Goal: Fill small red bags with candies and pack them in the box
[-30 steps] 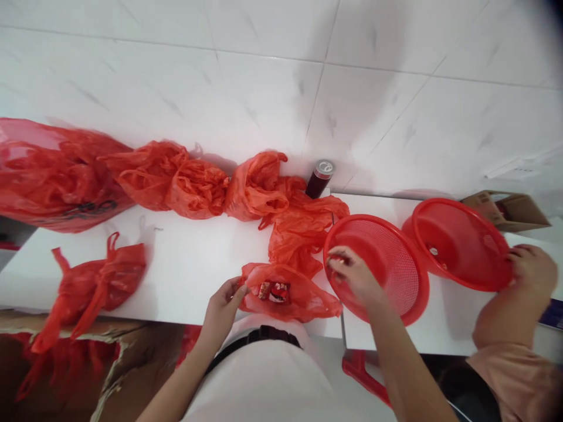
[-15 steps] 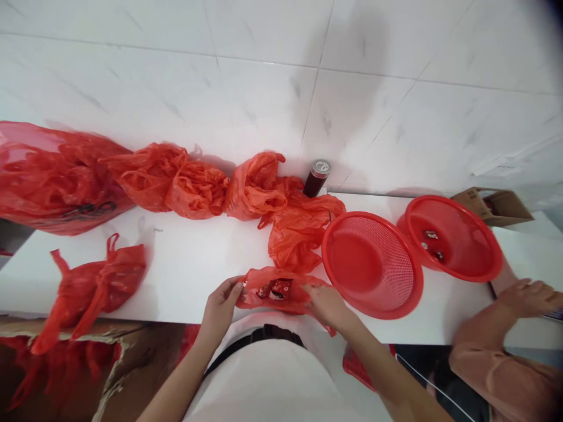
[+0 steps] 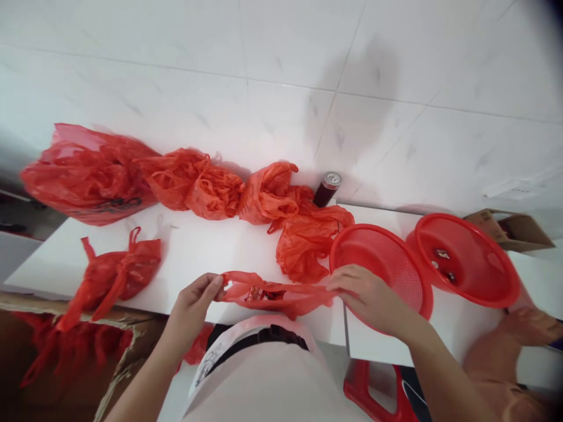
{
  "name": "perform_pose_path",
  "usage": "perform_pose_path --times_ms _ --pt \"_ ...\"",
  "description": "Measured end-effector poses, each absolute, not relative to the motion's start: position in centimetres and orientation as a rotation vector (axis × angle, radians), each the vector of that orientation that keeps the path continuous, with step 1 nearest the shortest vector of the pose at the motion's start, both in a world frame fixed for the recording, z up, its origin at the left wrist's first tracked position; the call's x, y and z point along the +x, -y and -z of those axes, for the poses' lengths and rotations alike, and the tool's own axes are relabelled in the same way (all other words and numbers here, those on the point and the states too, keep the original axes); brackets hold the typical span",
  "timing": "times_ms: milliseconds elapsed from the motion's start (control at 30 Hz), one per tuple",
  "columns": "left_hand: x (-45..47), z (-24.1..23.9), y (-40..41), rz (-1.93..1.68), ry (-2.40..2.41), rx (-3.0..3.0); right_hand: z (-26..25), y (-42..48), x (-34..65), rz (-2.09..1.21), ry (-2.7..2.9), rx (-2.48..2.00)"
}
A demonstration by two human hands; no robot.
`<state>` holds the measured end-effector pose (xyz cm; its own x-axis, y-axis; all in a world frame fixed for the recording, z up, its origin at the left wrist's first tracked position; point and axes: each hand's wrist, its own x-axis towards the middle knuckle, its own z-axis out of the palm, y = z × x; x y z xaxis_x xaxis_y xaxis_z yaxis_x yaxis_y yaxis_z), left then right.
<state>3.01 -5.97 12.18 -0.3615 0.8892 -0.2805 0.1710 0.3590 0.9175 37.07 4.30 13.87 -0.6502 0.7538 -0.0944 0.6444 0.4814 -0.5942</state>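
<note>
A thin red plastic bag [image 3: 290,298] is stretched sideways between my two hands at the table's front edge. My left hand [image 3: 200,296] pinches its left end. The right end is gripped by my right hand [image 3: 367,293], which reaches in front of a red mesh basket [image 3: 407,281]. Through the bag's mouth, small red printed packets [image 3: 259,294] show, partly hidden by the plastic. Just beyond lies a crumpled red bag [image 3: 303,246]. A tied red bag [image 3: 123,272] rests by the front edge on the left.
Several filled red bags [image 3: 215,190] line the wall, beside a dark can [image 3: 326,189]. A second red basket [image 3: 475,264] holds a few small items. Behind it sits a small cardboard box [image 3: 510,228]. A co-worker's hand [image 3: 530,325] is at right. A large carton [image 3: 132,334] with red bags stands lower left.
My hands have moved apart, pulling the bag wide and flatter. The right hand has shifted right, in front of the mesh basket. The view has shifted slightly left.
</note>
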Motion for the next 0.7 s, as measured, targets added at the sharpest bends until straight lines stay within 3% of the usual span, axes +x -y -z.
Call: perform_pose_path --times_ms 100,300,533,700 --pt "2.5 -13.5 7.7 -1.077 -1.758 0.867 -14.2 -4.5 37.2 -0.822 2.421 -1.311" --pt "1.9 -14.4 8.3 -1.168 -1.828 1.018 -14.4 -4.4 34.5 -1.05 2.268 -1.333" --pt "1.9 -13.3 8.3 -1.457 -1.465 0.909 -15.3 -4.3 31.4 -1.092 2.242 -1.159" --pt "3.9 -12.9 7.0 -1.083 -1.383 1.136 -17.1 -2.8 27.3 -1.199 2.272 -0.903"
